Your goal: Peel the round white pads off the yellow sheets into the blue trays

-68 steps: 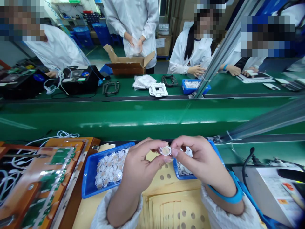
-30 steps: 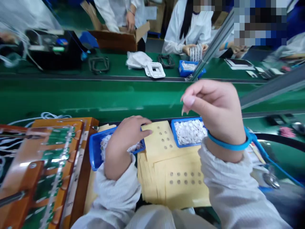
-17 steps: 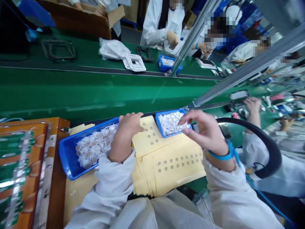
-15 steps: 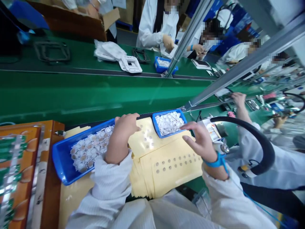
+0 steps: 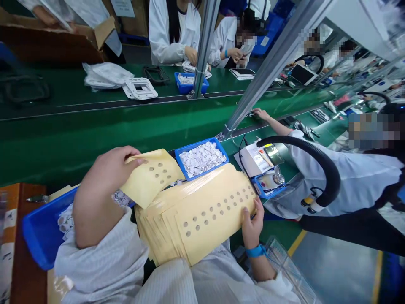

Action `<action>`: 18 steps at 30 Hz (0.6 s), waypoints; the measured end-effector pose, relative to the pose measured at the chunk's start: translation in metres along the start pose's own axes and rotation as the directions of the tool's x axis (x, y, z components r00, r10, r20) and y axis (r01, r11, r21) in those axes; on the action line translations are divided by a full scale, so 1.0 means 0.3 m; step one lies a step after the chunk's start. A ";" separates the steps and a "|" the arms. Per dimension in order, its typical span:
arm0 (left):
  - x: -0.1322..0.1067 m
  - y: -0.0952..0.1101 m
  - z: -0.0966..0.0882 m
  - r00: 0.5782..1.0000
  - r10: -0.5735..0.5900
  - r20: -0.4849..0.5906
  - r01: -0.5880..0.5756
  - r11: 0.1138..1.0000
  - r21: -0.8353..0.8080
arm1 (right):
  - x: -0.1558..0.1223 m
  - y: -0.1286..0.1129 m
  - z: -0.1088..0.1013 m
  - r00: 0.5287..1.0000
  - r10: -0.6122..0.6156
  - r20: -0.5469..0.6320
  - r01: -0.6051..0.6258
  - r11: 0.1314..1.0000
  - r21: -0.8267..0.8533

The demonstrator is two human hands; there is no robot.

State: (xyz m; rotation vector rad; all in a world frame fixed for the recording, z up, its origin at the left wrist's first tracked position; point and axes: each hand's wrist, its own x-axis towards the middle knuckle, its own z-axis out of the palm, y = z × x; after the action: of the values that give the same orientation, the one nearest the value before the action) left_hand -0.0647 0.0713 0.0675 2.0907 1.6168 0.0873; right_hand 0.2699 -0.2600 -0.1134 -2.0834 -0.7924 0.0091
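Observation:
My left hand (image 5: pixel 109 179) pinches a small yellow sheet (image 5: pixel 146 185) by its upper left edge, lifted at an angle. The sheet bears two rows of round grey spots. My right hand (image 5: pixel 253 221) grips the right edge of a fanned stack of yellow sheets (image 5: pixel 202 190), thumb on top. The top sheet of the stack has two long rows of similar round spots. Partly hidden behind my left forearm is a long blue bin (image 5: pixel 39 236) with round white pieces. A smaller blue bin (image 5: pixel 202 157), full of white discs, stands just beyond the stack.
A metal post (image 5: pixel 234 116) rises behind the small bin. At right are a tool tray (image 5: pixel 272 192), a black flexible hose (image 5: pixel 325 162) and a co-worker's sleeve (image 5: pixel 344 177). Across the green belt (image 5: pixel 95 135) lie white frames (image 5: pixel 140 88). An orange rack (image 5: pixel 8 266) stands left.
My left hand has taken hold of the small yellow sheet and raised it. My right hand has come down onto the stack's right edge. The view has turned to the right.

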 end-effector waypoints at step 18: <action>-0.185 0.114 -0.090 0.952 0.078 -0.296 -0.191 0.908 -0.374 | -0.025 -0.064 -0.086 0.929 0.295 0.225 -0.341 0.918 0.205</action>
State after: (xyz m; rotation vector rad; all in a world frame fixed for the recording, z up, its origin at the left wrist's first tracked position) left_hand -0.0596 0.0232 0.1190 1.9225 1.4460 0.7256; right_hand 0.2611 -0.2752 -0.0855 -1.9737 -0.5215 0.4687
